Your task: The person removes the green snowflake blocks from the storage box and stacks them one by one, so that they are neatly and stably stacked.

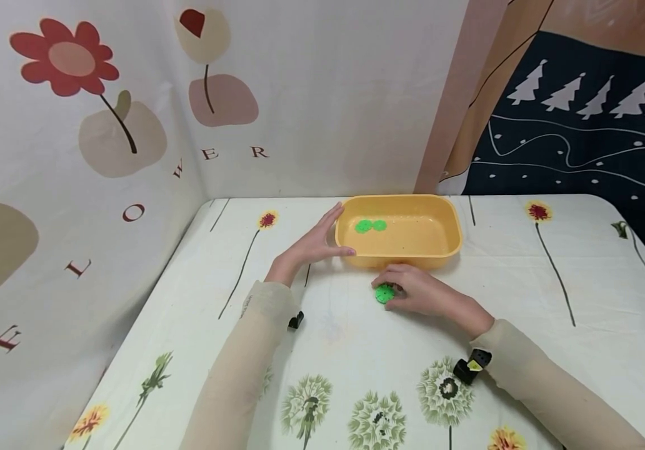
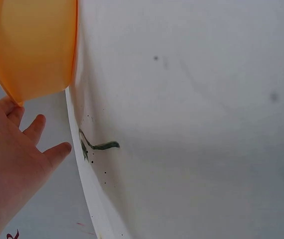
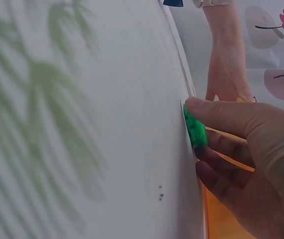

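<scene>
A shallow yellow plastic tub stands on the table. Two small green round pieces with notched edges, one of them a green disc, lie inside toward its left end. My left hand spans the tub's left end, thumb along the front rim and fingers at the far side; in the left wrist view its fingers are extended and spread against the orange-looking wall. In front of the tub, low over the tabletop, my right hand pinches a green gear-like disc between thumb and fingers. The right wrist view shows this disc edge-on.
A white cloth printed with flowers covers the table. Behind and to the left hangs a pale curtain with flower prints and letters. A dark cloth with white trees hangs at the back right. Both wrists carry black straps.
</scene>
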Action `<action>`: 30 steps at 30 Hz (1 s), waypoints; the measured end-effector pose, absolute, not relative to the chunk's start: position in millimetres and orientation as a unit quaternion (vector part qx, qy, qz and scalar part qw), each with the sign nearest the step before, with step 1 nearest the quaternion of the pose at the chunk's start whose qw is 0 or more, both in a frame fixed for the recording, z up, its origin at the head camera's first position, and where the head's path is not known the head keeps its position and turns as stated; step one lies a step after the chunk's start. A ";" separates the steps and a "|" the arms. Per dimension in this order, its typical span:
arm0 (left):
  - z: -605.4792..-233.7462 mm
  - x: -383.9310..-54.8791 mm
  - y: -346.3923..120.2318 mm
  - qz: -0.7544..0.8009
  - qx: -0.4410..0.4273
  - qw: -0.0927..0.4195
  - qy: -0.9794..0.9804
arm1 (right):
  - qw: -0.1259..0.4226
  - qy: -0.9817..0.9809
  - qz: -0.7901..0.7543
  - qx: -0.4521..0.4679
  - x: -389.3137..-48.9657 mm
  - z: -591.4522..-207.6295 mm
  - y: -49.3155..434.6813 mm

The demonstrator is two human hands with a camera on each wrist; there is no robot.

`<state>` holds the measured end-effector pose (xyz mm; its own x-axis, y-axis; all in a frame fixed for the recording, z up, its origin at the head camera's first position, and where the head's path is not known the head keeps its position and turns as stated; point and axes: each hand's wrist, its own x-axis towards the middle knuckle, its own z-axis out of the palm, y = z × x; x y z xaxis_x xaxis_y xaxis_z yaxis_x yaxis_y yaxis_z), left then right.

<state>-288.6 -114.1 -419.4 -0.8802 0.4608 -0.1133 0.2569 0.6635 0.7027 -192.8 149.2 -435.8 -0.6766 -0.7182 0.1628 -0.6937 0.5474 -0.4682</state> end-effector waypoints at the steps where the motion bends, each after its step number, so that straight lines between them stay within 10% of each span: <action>1: -419.4 -288.5 -114.2 0.359 0.200 0.142 0.901 | 0.023 0.880 -0.255 -0.401 -192.5 -435.7 148.8; 30: -421.0 -289.7 -113.4 0.363 0.201 0.139 0.899 | 0.019 0.881 -0.259 -0.395 -193.6 -438.3 146.6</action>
<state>-289.7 -113.4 -421.0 -0.8807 0.4619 -0.1049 0.2601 0.6566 0.7080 -193.6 146.6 -438.3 -0.6875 -0.7057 0.1714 -0.6863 0.5542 -0.4711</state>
